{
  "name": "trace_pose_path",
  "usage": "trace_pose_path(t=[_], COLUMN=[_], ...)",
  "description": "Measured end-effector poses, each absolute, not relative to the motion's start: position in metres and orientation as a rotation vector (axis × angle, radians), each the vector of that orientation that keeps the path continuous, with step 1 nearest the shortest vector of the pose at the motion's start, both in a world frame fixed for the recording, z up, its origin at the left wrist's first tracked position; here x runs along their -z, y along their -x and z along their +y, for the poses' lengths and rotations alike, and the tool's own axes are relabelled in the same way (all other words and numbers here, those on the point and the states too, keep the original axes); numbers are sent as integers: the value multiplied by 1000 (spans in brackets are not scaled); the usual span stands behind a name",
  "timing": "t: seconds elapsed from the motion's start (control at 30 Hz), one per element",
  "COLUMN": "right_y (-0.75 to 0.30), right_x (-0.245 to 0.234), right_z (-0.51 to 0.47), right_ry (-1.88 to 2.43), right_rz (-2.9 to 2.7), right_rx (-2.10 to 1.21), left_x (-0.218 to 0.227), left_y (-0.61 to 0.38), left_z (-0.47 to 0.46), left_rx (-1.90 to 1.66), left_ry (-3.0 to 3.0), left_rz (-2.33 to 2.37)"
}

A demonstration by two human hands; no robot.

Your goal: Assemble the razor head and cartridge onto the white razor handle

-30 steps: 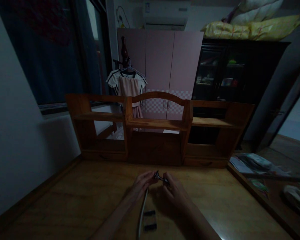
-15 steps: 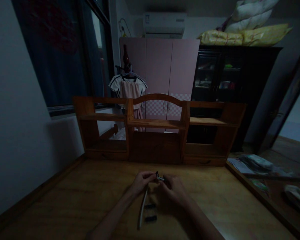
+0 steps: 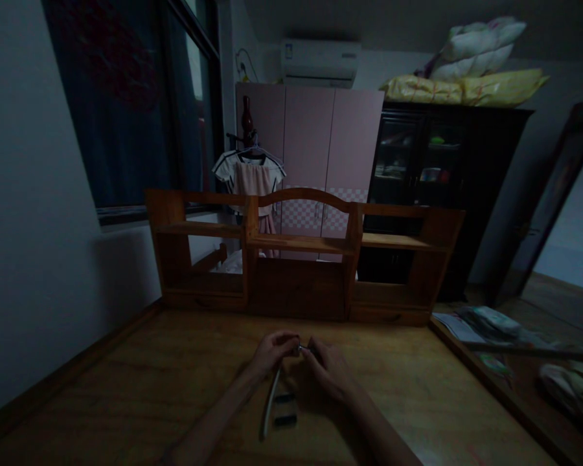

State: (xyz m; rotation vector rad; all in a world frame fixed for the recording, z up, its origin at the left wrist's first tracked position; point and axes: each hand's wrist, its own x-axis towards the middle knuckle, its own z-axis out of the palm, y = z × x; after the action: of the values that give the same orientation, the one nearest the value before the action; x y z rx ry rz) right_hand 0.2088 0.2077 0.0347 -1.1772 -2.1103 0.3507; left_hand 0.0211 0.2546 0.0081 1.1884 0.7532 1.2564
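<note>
The room is dim. My left hand (image 3: 272, 349) and my right hand (image 3: 326, 367) meet above the wooden desk (image 3: 175, 382), fingers pinched together on a small metal piece (image 3: 302, 349) at the end of a long pale strip (image 3: 271, 404). The strip runs back toward me along my left forearm. Two small dark blocks (image 3: 285, 410) lie on the desk just below my hands, one behind the other.
A wooden shelf unit (image 3: 301, 252) stands across the back of the desk. A white wall and dark window are at left. Papers and cloth (image 3: 490, 320) lie on a lower surface at right. Behind are a pink wardrobe (image 3: 320, 149) and a dark cabinet (image 3: 442, 175).
My hands have closed in on each other, so less of the metal piece shows between the fingers. The view has pulled back and shifted slightly.
</note>
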Motion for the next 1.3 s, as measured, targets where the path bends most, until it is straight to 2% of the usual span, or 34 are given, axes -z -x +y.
trace_pose_path(t=[0.6, 1.1, 1.3], right_y=[-210, -211, -220], right_x=[-35, -34, -29], right_z=[216, 217, 226], right_ry=[1185, 1176, 1240], right_rz=[-2031, -2037, -1943], right_rx=[-294, -256, -166], left_x=[-15, 0, -15], left_y=[-19, -8, -2], left_z=[251, 267, 260], left_rx=[-1178, -1273, -1393], left_ry=[-1061, -1076, -1217], left_rz=[646, 762, 999])
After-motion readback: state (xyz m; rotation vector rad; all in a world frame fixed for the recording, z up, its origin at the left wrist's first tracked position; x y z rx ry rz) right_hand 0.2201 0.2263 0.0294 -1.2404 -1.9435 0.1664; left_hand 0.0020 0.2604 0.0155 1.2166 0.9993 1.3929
